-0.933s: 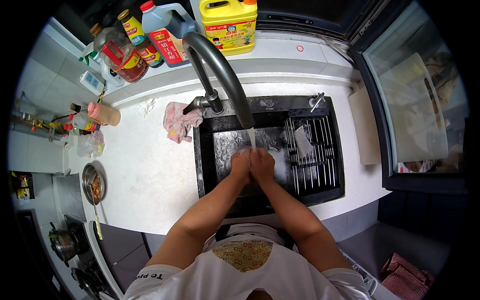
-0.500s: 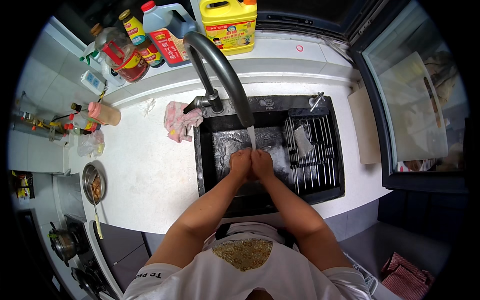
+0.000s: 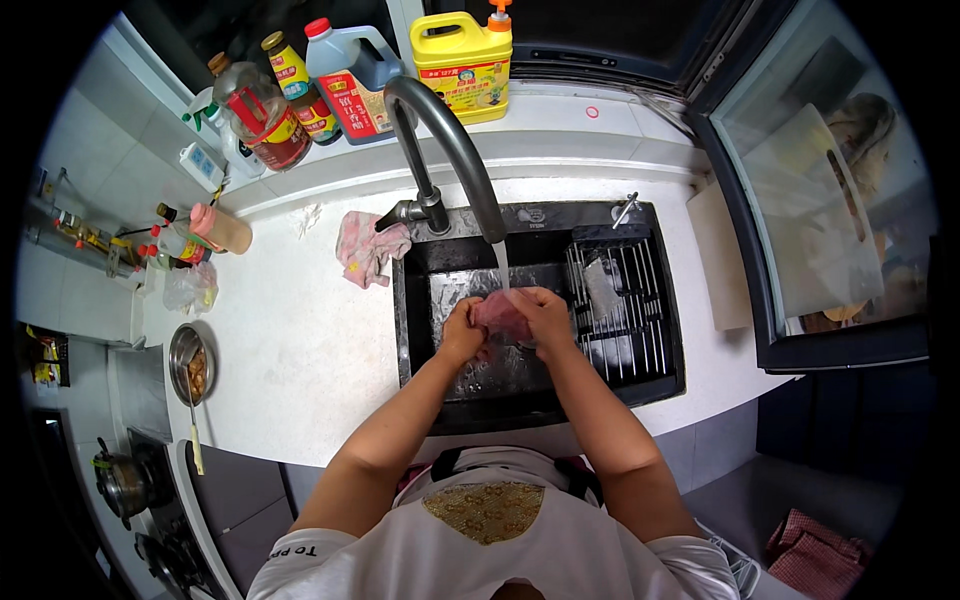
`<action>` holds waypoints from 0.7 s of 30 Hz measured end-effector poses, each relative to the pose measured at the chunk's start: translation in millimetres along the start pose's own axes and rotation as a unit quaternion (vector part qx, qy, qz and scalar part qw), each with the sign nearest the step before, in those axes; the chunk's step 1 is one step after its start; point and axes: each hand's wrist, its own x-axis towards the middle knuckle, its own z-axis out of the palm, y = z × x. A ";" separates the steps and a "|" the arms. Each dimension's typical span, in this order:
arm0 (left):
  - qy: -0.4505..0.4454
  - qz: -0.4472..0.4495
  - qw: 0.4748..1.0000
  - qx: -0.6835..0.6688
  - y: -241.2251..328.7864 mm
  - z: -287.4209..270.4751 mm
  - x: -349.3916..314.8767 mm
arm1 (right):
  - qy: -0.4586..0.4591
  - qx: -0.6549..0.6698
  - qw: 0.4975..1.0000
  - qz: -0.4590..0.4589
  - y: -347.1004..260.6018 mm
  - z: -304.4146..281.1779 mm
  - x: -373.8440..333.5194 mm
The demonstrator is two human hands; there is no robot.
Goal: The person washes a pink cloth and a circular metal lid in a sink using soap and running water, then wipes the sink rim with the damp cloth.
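A limp pink cloth-like piece (image 3: 503,314) is stretched between my hands over the black sink (image 3: 440,408); its exact kind is hard to make out. My left hand (image 3: 464,333) grips its left side, and my right hand (image 3: 544,316) pinches it at the upper right. Water runs from the dark curved faucet (image 3: 450,125) onto it, close to my right fingers. The sink floor beneath is wet and shiny. My hands hide part of the pink piece's edges.
A metal drying rack (image 3: 625,310) covers the sink's right side. Left of the faucet lies a crumpled pink cloth (image 3: 368,248). A metal bowl (image 3: 178,352) with brown pieces sits far left. Several bottles and a yellow jug (image 3: 463,75) line the sill. An open window (image 3: 830,190) juts in at right.
My hands were pressed together under the stream with the pink piece hidden; now they are apart and it shows spread between them. The view has shifted slightly.
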 end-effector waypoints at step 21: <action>-0.144 -0.155 0.866 -0.454 -5.2 13.2 30.5 | -0.180 -0.158 0.970 -0.049 -26.5 -18.4 -0.8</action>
